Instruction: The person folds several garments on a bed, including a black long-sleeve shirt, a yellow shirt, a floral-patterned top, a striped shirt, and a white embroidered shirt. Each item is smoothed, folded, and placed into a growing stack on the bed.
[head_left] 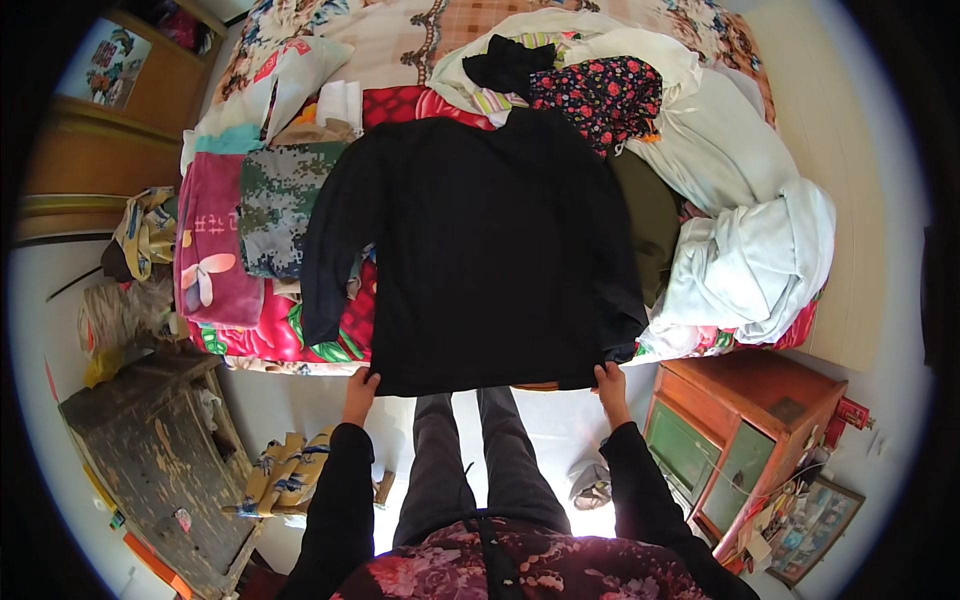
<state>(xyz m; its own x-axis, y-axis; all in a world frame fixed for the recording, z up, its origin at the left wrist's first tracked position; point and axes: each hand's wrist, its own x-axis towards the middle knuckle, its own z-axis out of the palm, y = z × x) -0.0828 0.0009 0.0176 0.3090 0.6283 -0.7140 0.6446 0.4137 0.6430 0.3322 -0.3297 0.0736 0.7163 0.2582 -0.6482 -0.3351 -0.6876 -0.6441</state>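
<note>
A black long-sleeved knit sweater (480, 250) lies spread flat across the near edge of the bed (400, 45), its hem hanging over that edge. The left hand (360, 392) and right hand (608, 385) each pinch 1 hem corner, fingers apparently closed on the cloth. A folded camouflage garment (280, 205) lies just left; a pale crumpled sheet (750, 260) crowds the right edge.

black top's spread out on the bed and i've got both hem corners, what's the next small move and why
Probably fold a sleeve in across the body. The black top lies flat on the bed, the left hand and right hand pinch the hem corners, and the left sleeve hangs outside the body, so it looks ready for a first fold.
</note>
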